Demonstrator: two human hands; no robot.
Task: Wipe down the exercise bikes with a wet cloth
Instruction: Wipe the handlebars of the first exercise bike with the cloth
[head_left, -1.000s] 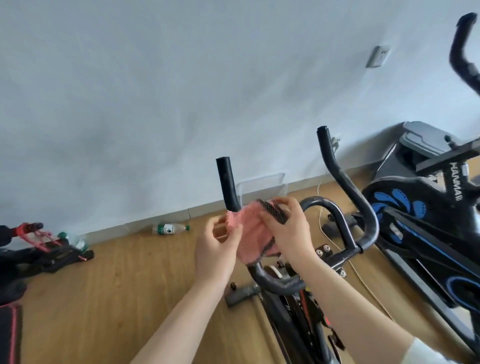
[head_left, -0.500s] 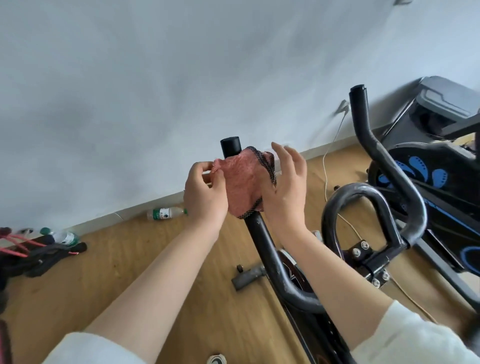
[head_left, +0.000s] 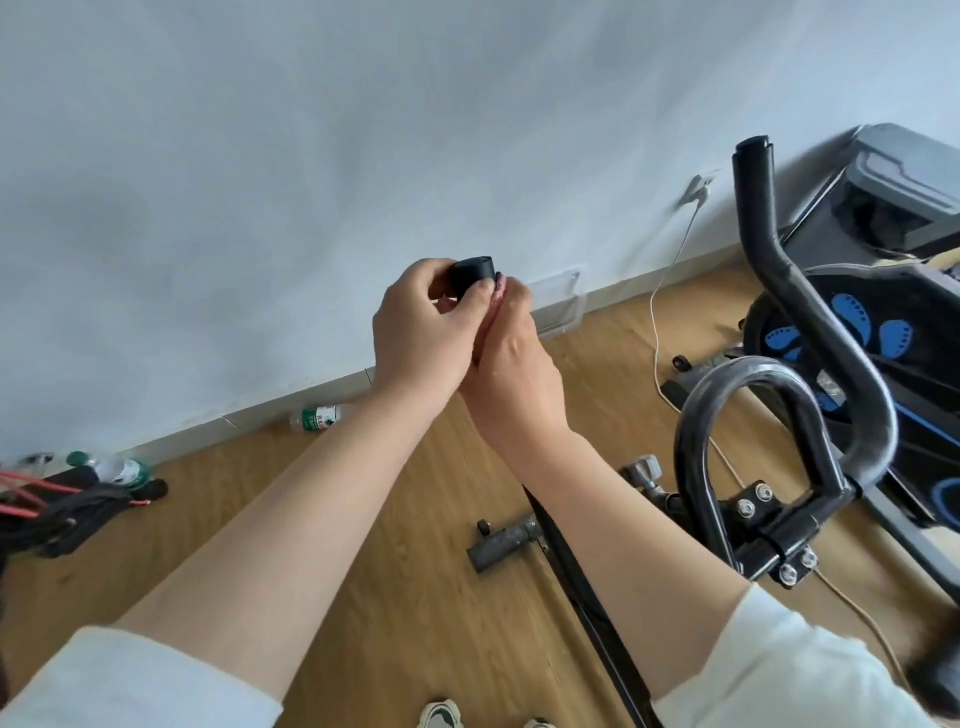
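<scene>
With left hand (head_left: 421, 332) and right hand (head_left: 514, 364) clasping the handlebar end (head_left: 474, 270), twist the hidden cloth fully round it.

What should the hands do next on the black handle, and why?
Probably slide down the handlebar: the left hand and right hand both wrap it just under its tip, and a long stretch runs on below them.

The left hand (head_left: 421, 332) and right hand (head_left: 514, 374) wrap the handlebar end (head_left: 471, 273). A bottle (head_left: 319, 418) lies left of it; a second bike (head_left: 883, 332) stands right of it.
</scene>
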